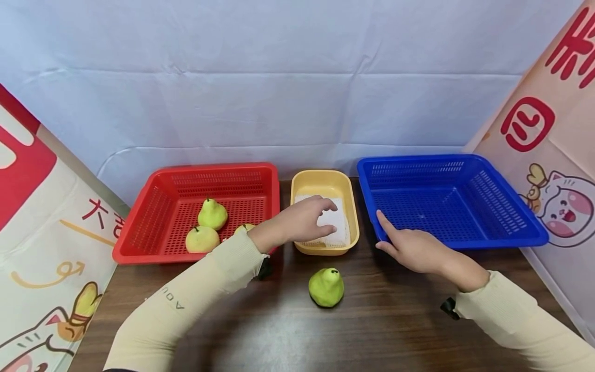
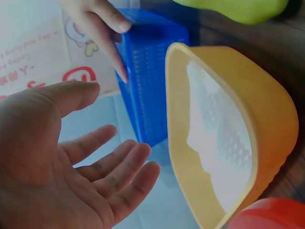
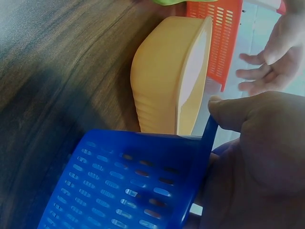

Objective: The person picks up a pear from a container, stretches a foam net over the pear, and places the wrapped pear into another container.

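Note:
My left hand (image 1: 309,219) hovers over the small yellow basket (image 1: 325,178), fingers spread and slightly bent, with nothing in it. In that basket lies a white, dimpled cloth-like sheet (image 2: 224,138). My right hand (image 1: 416,248) is at the near left corner of the blue basket (image 1: 418,206). In the right wrist view its thumb (image 3: 233,112) lies on one side of the blue rim (image 3: 202,157) and its fingers are on the other, pinching it. A green pear (image 1: 327,287) stands on the table in front of the yellow basket.
To the left, a red basket (image 1: 244,199) contains a green pear (image 1: 212,214), a round yellowish fruit (image 1: 202,239) and another fruit (image 1: 244,228) partly hidden by my left arm. Behind the baskets hangs a pale cloth (image 1: 279,103). Printed sheets (image 1: 37,248) flank the wooden table (image 1: 260,330).

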### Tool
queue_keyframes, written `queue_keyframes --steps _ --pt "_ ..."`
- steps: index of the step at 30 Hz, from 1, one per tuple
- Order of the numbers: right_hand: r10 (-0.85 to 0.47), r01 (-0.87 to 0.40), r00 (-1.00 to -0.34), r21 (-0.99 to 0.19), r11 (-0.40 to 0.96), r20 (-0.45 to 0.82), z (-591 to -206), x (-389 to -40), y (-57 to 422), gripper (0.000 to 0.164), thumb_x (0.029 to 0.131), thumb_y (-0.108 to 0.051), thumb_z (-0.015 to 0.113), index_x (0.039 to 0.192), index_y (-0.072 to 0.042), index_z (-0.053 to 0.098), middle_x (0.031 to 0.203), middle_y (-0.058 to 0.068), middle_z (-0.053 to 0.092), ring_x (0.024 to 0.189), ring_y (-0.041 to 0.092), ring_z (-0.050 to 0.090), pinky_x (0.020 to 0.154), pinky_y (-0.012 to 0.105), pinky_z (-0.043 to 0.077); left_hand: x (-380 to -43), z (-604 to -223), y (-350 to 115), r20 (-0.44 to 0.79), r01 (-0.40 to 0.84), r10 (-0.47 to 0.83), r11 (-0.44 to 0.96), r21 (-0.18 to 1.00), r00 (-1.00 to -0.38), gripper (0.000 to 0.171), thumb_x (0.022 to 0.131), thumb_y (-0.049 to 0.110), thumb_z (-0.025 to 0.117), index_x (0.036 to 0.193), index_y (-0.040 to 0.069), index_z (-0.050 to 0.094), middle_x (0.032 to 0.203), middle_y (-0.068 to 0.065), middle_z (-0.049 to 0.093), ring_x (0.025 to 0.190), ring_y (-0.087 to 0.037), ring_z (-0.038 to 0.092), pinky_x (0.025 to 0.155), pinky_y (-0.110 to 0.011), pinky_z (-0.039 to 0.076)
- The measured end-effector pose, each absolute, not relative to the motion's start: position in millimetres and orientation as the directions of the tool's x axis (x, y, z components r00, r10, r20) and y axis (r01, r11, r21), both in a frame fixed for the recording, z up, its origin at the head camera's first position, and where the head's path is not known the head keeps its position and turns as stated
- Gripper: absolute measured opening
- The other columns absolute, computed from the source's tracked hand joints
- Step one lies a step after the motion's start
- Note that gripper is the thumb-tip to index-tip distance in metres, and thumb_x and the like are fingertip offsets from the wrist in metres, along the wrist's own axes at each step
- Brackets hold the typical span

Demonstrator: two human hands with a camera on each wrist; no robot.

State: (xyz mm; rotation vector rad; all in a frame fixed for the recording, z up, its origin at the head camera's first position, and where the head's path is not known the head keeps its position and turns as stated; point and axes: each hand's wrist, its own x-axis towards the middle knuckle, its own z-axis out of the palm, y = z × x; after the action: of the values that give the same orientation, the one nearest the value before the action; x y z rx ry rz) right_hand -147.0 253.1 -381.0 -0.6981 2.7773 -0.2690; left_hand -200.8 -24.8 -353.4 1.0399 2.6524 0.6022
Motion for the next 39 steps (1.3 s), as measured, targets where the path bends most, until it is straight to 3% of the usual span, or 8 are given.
queue_keyframes --steps 5,12,26,31,39 --pt "-0.485 -0.435 -0.849 -0.243 0.867 -0.208 -380.6 -147.6 252.6 0.076 0.108 -0.035 0.050 0.159 0.006 0.011 0.060 -0.006 0.047 0.054 0.008 0.049 0.054 0.035 0.045 -211.4 -360.5 -15.5 -0.138 0.574 0.657 0.727 0.378 -0.741 0.049 0.096 0.032 0.071 0.137 0.008 0.059 0.134 -0.010 0.061 0.124 -0.022 0.057 0.106 -0.034 0.045" --pt "-0.486 -0.438 -0.848 -0.239 0.867 -0.209 -380.6 -147.4 253.8 0.077 0.108 -0.037 0.049 0.159 0.007 0.011 0.060 -0.007 0.047 0.055 0.007 0.050 0.055 0.036 0.047 -217.6 -376.8 -5.8 -0.250 0.556 0.604 0.796 0.238 -0.757 0.054 0.094 0.037 0.073 0.140 0.011 0.058 0.133 -0.008 0.061 0.120 -0.022 0.059 0.099 -0.036 0.051" --pt "-0.484 -0.432 -0.848 -0.246 0.868 -0.216 -382.1 -147.8 253.7 0.077 0.108 -0.036 0.049 0.159 0.006 0.010 0.060 -0.007 0.047 0.055 0.007 0.049 0.058 0.037 0.048 -215.8 -402.4 3.9 -0.257 0.601 0.596 0.796 0.065 -0.761 0.058 0.089 0.041 0.079 0.138 0.016 0.061 0.123 -0.007 0.062 0.112 -0.024 0.061 0.089 -0.040 0.055" --pt "-0.484 -0.431 -0.847 -0.249 0.867 -0.218 -382.4 -148.1 253.8 0.077 0.108 -0.037 0.048 0.159 0.006 0.010 0.060 -0.007 0.047 0.056 0.007 0.051 0.059 0.038 0.049 -215.3 -403.3 4.1 -0.242 0.608 0.605 0.791 0.072 -0.759 0.052 0.089 0.036 0.079 0.136 0.019 0.063 0.123 -0.005 0.063 0.113 -0.023 0.061 0.089 -0.041 0.054" --pt "-0.490 -0.441 -0.848 -0.243 0.864 -0.202 -383.2 -149.3 253.9 0.077 0.108 -0.037 0.049 0.159 0.007 0.012 0.061 -0.007 0.047 0.058 0.007 0.052 0.061 0.040 0.050 -218.2 -404.2 2.1 -0.251 0.602 0.623 0.782 0.162 -0.741 0.029 0.097 0.026 0.070 0.126 0.021 0.072 0.129 0.002 0.068 0.120 -0.018 0.062 0.095 -0.039 0.053"
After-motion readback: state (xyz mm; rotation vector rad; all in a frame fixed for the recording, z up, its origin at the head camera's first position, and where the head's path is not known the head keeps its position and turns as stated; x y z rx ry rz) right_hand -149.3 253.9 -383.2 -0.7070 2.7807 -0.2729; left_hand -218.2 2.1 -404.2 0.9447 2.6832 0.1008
